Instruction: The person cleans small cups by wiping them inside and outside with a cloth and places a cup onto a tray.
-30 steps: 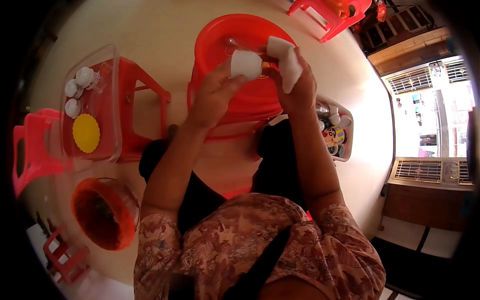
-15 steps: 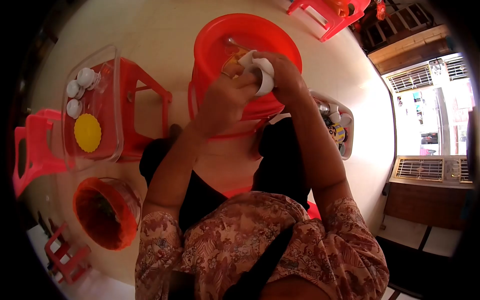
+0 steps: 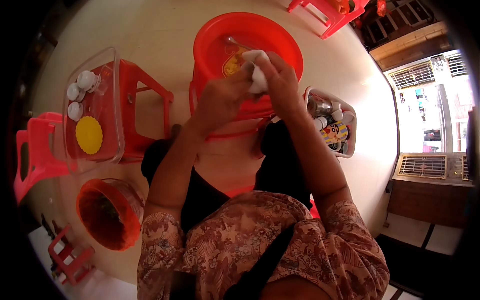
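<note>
Over the red basin (image 3: 215,42), my left hand (image 3: 225,95) and my right hand (image 3: 282,82) are together. A white cloth (image 3: 258,75) is bunched in my right hand, against the fingers of my left. The white cup seen earlier is now mostly hidden between the hands and the cloth; my left fingers are closed at it, and their tips are hard to make out. Inside the basin lie a spoon-like utensil and a yellow pattern (image 3: 234,62) on the bottom.
At left, a clear tray (image 3: 120,110) on a red stool holds white cups (image 3: 87,81) and a yellow scalloped disc (image 3: 89,135). An orange-lined bin (image 3: 131,235) stands below it. A basket (image 3: 353,135) of cups and jars is at right. Another red stool (image 3: 327,22) is above.
My hands have come together, and the cup, earlier plainly visible in my left hand, is now covered by the cloth and fingers. The view has shifted slightly.
</note>
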Motion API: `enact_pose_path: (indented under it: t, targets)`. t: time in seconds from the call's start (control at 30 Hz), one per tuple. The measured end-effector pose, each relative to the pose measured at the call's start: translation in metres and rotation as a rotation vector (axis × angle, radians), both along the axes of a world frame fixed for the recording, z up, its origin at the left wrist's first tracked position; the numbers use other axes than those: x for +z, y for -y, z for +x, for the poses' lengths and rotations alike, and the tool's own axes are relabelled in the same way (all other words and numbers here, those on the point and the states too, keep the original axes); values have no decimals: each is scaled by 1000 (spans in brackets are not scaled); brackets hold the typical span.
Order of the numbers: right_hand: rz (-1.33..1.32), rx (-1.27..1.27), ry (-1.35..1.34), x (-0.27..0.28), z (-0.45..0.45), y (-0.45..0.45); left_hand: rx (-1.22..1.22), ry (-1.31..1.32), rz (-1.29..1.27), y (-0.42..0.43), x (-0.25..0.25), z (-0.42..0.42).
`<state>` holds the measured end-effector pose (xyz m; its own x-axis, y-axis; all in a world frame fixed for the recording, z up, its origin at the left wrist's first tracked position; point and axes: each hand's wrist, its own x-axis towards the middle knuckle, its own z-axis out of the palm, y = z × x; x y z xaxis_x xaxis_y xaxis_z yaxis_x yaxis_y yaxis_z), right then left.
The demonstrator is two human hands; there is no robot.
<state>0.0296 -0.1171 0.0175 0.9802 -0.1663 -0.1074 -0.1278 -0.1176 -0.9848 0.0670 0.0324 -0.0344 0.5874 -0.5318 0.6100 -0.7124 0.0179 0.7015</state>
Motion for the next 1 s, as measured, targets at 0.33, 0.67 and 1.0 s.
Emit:
enact_pose_path:
  t: [0.33,0.67,1.0]
  targets:
    - [-75,-229,251,-21,13,2,-77,-222,-141,10,0,-3]
    - [-68,-123,198,-7,4,-9,-172,-273,-192,-1,1,-2]
    - [202,-43,13,6,-1,3,-204,-344,-232,3,5,-5]
